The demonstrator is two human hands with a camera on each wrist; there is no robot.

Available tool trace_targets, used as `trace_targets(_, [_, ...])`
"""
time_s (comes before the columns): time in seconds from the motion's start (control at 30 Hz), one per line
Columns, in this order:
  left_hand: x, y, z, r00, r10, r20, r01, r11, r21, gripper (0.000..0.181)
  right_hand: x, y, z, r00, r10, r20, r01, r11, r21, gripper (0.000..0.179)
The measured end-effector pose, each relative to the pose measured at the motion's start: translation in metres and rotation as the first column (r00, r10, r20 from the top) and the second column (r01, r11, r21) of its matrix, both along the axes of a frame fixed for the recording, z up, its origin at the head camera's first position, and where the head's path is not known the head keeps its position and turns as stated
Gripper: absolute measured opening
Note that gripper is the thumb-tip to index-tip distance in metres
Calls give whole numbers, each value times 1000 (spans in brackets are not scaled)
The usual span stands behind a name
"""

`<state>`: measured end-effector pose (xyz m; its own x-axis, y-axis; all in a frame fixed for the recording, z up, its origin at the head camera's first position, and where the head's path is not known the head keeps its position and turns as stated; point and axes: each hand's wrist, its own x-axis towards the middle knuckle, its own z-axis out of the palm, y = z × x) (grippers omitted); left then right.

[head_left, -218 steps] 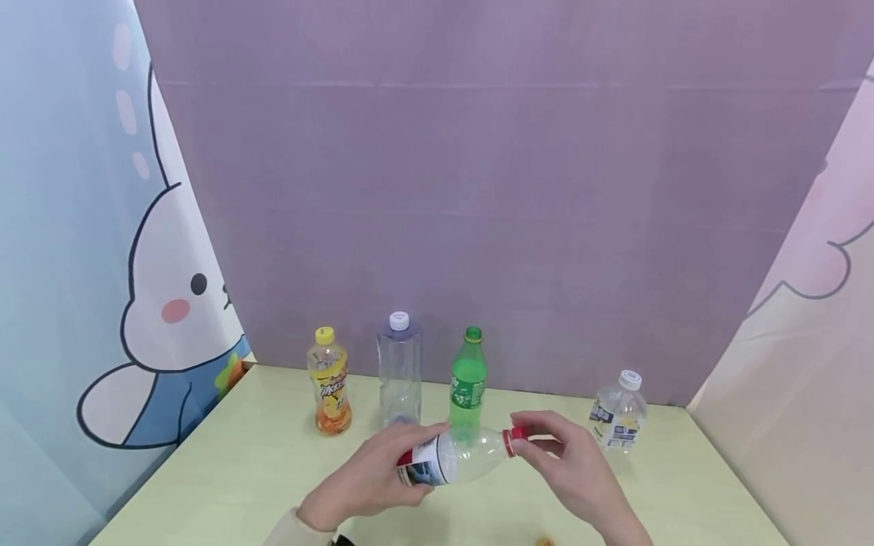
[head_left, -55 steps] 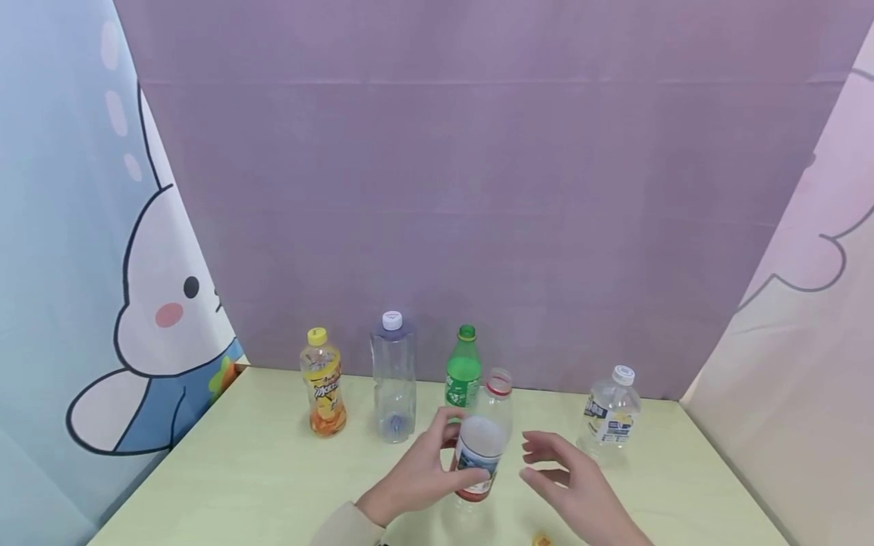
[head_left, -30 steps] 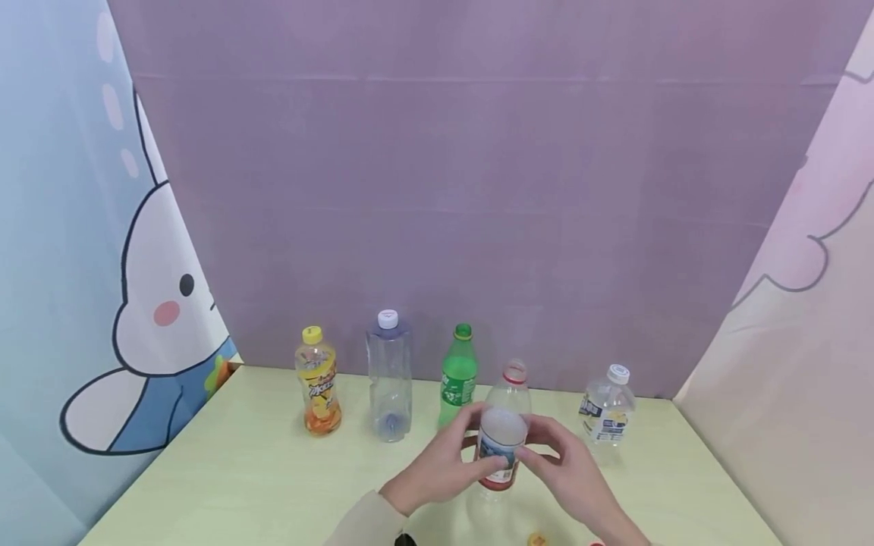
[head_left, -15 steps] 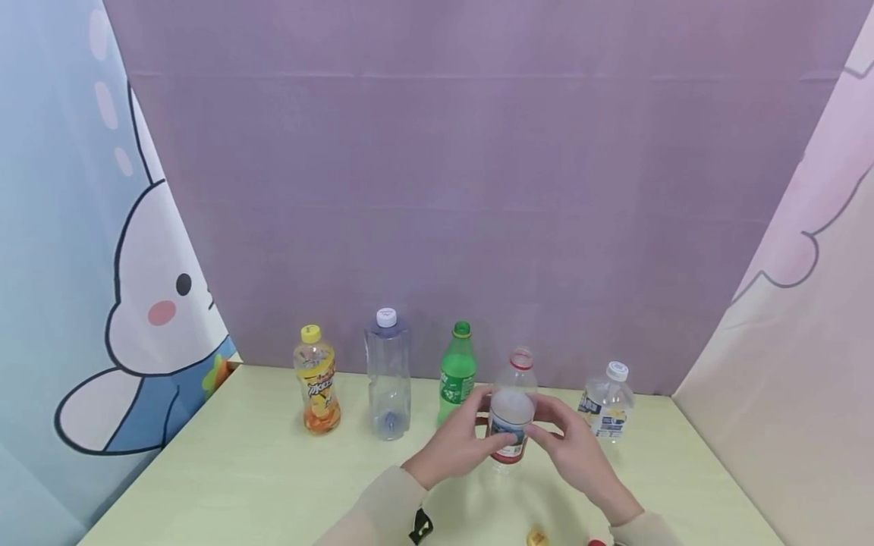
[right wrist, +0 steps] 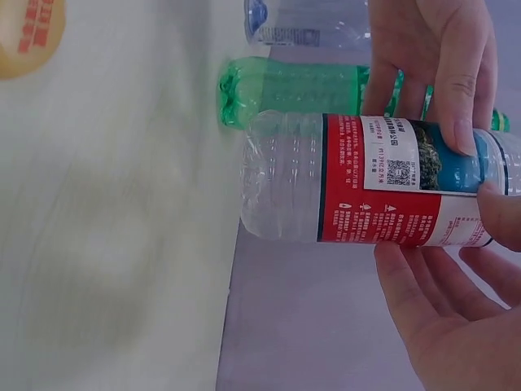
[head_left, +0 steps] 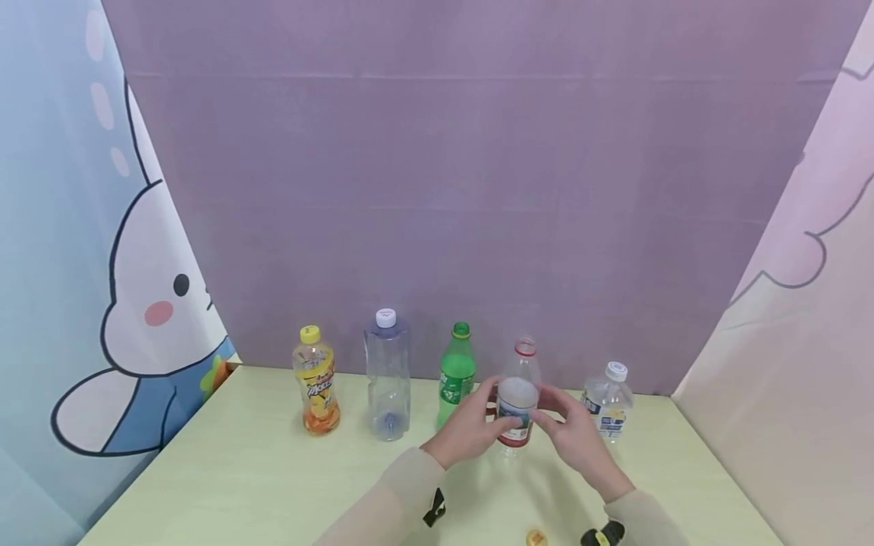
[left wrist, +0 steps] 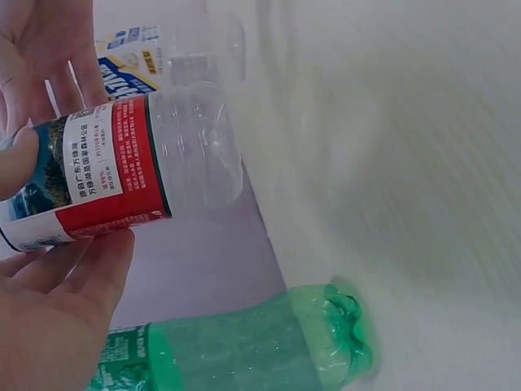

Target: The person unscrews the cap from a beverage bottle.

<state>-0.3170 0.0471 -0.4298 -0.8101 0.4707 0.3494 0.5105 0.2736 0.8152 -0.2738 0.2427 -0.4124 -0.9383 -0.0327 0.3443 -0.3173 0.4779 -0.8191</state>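
A clear plastic water bottle (head_left: 517,394) stands upright between my two hands, its mouth uncapped with a red ring round the neck. My left hand (head_left: 471,428) grips it from the left and my right hand (head_left: 576,436) from the right, both thumbs on the near side. Its red, white and blue label (left wrist: 98,171) shows in the left wrist view. Whether its base touches the table cannot be told. Just left of it is an uncapped green bottle (head_left: 457,371); to the right is a white-capped clear bottle (head_left: 608,402), partly behind my right hand.
Farther left on the pale table (head_left: 259,485) stand a tall clear bottle (head_left: 388,379) with a white cap and a yellow-capped bottle (head_left: 317,387). A loose yellow cap (head_left: 536,538) lies near the front edge. A purple cloth (head_left: 478,189) hangs behind.
Earlier my right hand pinched the red cap on the tilted bottle. The cap came off and was set down; the bottle was turned upright, then moved right and away, with both hands on it.
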Motion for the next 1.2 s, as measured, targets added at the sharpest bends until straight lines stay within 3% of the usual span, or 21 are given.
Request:
trace_targets(0.2, [-9,9,-7,999,40,4,-40,999,-4,59,-9,1,-5,1000,-21,19,20,1000,18,42])
trace_targets(0.63, [-21,25,-25,991,101,85,-101,995,-10,56,-24,6,-18,996,-57,63,54,997,47,44])
trace_targets(1.2, [-31,32,-32,984,168,54,-163,983,-90,54,-31,11,-24,996,-59,63,56,997,45,41])
